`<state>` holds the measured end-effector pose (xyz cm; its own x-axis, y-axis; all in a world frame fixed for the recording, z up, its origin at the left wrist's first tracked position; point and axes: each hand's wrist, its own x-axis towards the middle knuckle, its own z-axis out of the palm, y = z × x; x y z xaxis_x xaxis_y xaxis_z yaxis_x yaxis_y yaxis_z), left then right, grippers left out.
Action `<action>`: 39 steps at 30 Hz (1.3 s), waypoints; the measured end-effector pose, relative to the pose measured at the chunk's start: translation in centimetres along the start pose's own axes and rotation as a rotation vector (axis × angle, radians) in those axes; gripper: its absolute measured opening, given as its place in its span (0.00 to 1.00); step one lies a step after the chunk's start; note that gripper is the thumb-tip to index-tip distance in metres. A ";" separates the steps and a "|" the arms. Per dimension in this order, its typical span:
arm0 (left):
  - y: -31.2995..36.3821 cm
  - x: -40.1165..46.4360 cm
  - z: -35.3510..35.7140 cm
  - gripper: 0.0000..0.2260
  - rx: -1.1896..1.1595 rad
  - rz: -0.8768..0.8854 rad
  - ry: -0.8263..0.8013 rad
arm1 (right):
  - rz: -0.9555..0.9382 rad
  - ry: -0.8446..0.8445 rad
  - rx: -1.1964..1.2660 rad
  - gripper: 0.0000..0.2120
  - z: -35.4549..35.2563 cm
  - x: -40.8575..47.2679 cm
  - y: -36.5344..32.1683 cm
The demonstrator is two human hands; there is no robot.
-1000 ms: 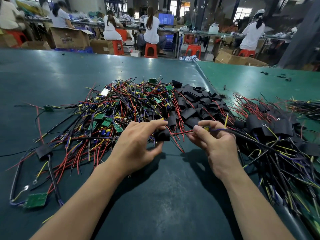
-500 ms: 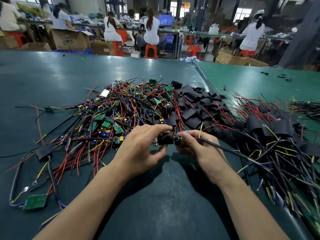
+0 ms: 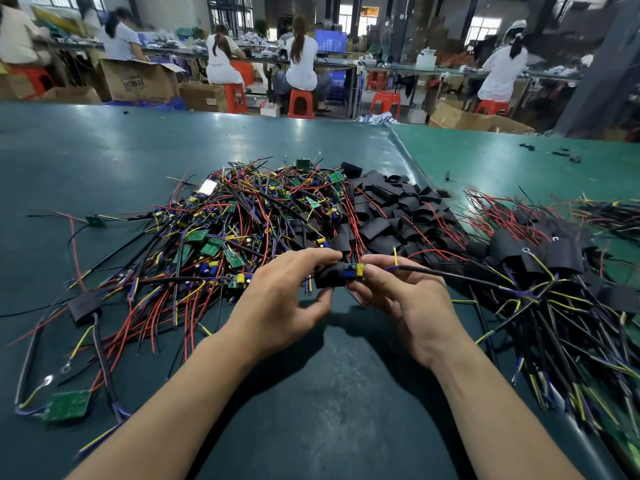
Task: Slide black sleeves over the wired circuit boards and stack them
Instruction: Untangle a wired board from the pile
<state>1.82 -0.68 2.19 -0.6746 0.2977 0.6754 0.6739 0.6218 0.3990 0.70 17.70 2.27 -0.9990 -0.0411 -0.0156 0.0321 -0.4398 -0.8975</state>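
Observation:
My left hand [image 3: 280, 299] pinches a black sleeve [image 3: 329, 276] just above the table. My right hand [image 3: 405, 299] holds a wired circuit board [image 3: 354, 271] whose blue and yellow parts stick out of the sleeve's right end; its black cable trails off to the right. Behind my hands lies a tangled pile of bare green boards with red, yellow and black wires [image 3: 235, 233]. A heap of empty black sleeves [image 3: 394, 213] sits behind and right of it. Sleeved boards with their wires lie stacked at the right [image 3: 540, 271].
The dark green table mat [image 3: 311, 393] meets a lighter green mat [image 3: 502, 168] at the right. A loose green board [image 3: 67, 405] and a sleeved board [image 3: 85, 306] lie at the near left. People sit on red stools at benches behind the table.
My right hand has drawn in toward my left, and the board has gone from well apart from the sleeve to partly inside it.

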 end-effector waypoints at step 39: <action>0.1 0.3 0.3 0.16 0.090 0.180 0.071 | -0.114 0.007 -0.233 0.05 0.6 -1.0 -0.1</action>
<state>1.55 -0.29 2.25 -0.5211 0.3598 0.7739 0.7496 0.6265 0.2135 1.72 17.28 2.65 -0.9960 0.0040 0.0894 -0.0880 -0.2228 -0.9709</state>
